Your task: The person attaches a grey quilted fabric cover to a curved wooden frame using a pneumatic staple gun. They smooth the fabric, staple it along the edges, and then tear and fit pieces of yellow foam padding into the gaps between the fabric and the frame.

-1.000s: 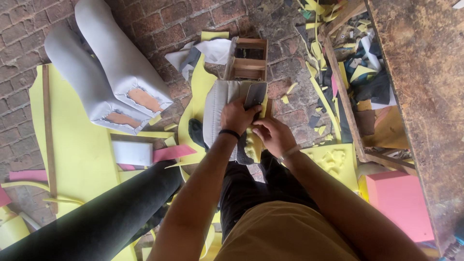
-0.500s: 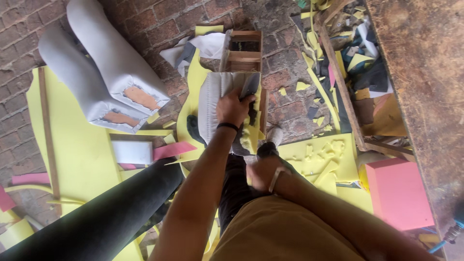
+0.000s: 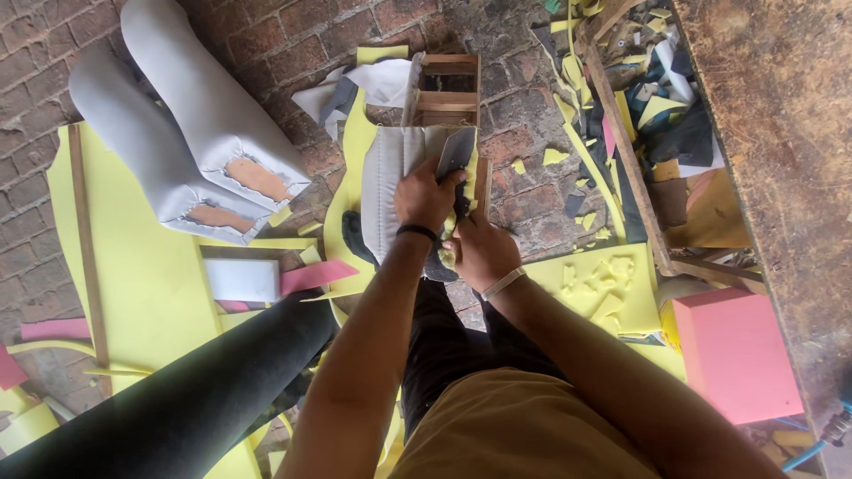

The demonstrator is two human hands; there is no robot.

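Hands at grey cushion edge, beside wooden frame

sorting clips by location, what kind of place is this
Probably an upholstery workshop. Yellow foam sheets and offcuts lie over a brick floor, two grey padded pieces show stapled fabric ends, and a worn workbench stands at the side. The left hand and right hand work a grey cushion.
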